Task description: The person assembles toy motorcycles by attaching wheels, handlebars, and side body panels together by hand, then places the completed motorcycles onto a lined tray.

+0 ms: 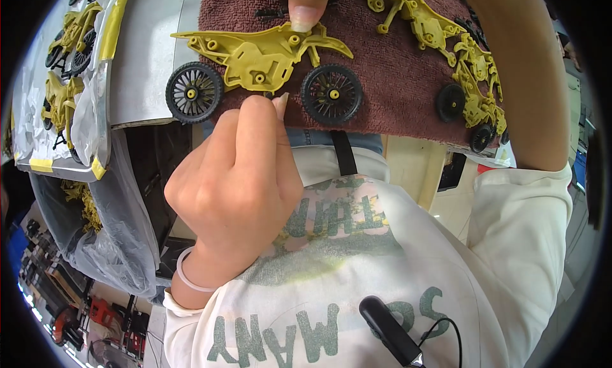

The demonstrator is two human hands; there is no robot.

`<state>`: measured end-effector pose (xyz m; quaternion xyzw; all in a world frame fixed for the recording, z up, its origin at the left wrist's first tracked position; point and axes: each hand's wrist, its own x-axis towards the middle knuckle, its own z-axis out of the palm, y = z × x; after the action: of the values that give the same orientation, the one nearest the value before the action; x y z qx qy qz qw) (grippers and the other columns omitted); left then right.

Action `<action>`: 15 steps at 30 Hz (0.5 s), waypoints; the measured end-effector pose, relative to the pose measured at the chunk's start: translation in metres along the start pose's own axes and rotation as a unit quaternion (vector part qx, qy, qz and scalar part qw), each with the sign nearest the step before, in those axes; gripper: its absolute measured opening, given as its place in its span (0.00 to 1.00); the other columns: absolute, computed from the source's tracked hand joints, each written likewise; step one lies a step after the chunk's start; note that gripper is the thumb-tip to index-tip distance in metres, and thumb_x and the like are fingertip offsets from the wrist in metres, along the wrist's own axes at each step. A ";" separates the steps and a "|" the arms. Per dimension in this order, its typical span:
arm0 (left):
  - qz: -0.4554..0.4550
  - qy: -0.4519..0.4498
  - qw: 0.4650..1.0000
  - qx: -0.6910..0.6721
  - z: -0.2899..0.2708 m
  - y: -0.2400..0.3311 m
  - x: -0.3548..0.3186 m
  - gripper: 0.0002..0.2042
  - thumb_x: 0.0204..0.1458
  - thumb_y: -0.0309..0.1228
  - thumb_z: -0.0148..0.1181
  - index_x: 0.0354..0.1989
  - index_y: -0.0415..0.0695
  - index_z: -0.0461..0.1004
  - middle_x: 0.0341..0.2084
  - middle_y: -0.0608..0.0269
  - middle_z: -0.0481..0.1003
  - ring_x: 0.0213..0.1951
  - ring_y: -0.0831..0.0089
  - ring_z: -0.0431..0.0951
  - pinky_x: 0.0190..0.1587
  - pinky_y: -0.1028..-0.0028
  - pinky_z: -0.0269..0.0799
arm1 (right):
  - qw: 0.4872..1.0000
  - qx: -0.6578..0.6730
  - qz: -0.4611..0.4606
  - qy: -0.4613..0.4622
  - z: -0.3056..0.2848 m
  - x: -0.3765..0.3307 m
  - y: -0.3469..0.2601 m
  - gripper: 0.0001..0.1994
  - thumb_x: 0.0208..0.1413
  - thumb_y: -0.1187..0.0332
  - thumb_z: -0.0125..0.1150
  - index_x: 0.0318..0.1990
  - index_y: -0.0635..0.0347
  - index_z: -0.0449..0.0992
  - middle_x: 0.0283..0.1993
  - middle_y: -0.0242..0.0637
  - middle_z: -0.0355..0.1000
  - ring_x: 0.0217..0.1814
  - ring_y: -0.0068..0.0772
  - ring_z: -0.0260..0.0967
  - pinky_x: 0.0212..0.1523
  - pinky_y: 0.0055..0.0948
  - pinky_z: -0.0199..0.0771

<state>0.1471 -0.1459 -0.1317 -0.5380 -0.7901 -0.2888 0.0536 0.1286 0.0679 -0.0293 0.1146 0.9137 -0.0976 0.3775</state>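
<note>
A yellow plastic toy motorcycle body [248, 58] lies flat on a dark red towel [389, 81]. Two black spoked wheels with yellow hubs sit at its lower corners: the left wheel [191, 94] and the right wheel [333, 94]. My right hand [309, 1], cut off by the upper edge, presses its thumb on the top of the body. My left hand [233, 170] is closed just below the body, fingertips pinched at its lower edge. A small dark bit shows at those fingertips, but I cannot make out what it is.
More yellow motorcycle parts [424, 20] lie at the towel's right, with black wheels [451, 103] beside them. A tray [60, 167] edged with yellow tape holds several assembled toy motorcycles [62, 100] at left. Below it hangs a clear plastic bag [121, 240] with yellow pieces.
</note>
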 end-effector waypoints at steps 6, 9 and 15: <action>-0.029 -0.030 0.999 0.022 -0.008 0.001 0.004 0.10 0.50 0.26 0.63 0.22 0.45 0.67 0.14 0.65 0.66 0.12 0.70 0.66 0.14 0.73 0.57 | 0.997 -0.013 0.047 0.061 0.015 -0.020 -0.023 0.17 0.48 0.60 0.71 0.28 0.70 0.79 0.24 0.45 0.75 0.25 0.42 0.72 0.29 0.41 0.70; -0.028 -0.040 0.999 0.010 -0.012 0.001 0.004 0.09 0.51 0.26 0.63 0.24 0.45 0.68 0.15 0.64 0.67 0.12 0.67 0.67 0.15 0.71 0.59 | 0.997 0.029 -0.001 0.066 0.017 -0.031 -0.011 0.17 0.48 0.62 0.71 0.24 0.71 0.76 0.21 0.44 0.72 0.22 0.39 0.69 0.26 0.39 0.68; -0.121 -0.154 0.973 -0.126 -0.032 0.004 0.009 0.08 0.55 0.29 0.64 0.33 0.37 0.72 0.16 0.64 0.70 0.18 0.82 0.64 0.22 0.80 0.59 | 0.945 0.157 0.052 0.283 0.028 -0.045 0.001 0.18 0.46 0.64 0.72 0.38 0.69 0.74 0.33 0.44 0.73 0.35 0.40 0.71 0.36 0.35 0.70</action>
<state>0.1392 -0.1535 -0.1004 -0.4785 -0.8057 -0.3039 -0.1721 0.1782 0.0551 -0.0165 0.2425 0.9488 -0.1833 0.0857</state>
